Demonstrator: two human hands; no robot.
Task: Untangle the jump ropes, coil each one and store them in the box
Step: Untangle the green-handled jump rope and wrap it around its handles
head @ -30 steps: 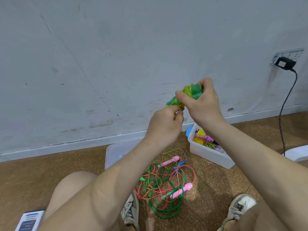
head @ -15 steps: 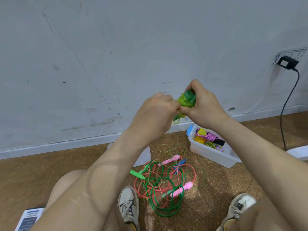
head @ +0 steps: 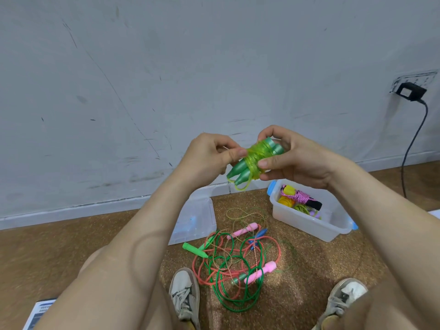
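Left hand (head: pixel 207 160) pinches the wrap of the translucent yellow-green cord jump rope (head: pixel 256 158) between thumb and forefinger. Right hand (head: pixel 298 161) has thumb and curled fingers round the upper ends of its two green plastic handles (head: pixel 238 169). I read both as gripping one bundle: handles side by side and tilted, cord wound round their middle, a short loop hanging off the lower end. Bundle sits between the hands, off the floor, in front of the grey wall (head: pixel 214 67).

Below the right hand: clear plastic box (head: pixel 309 226) on the cork floor (head: pixel 71 246), open, with a pink braided rope (head: pixel 300 195) and a yellow coil (head: pixel 285 201) inside; other contents too small to tell. Below the left hand: clear plastic lid (head: pixel 195 220), just beside the tangle. Below and between the hands: tangle of green and salmon cords (head: pixel 238 263) with pink handles (head: pixel 260 272), a bright green handle (head: pixel 194 249) and a blue handle (head: pixel 258 235). White sneakers (head: pixel 184 291) sit either side of it, nearer me.

Far right of the right hand: black plug (head: pixel 410 91) in the wall socket, cable (head: pixel 409 151) hanging down.
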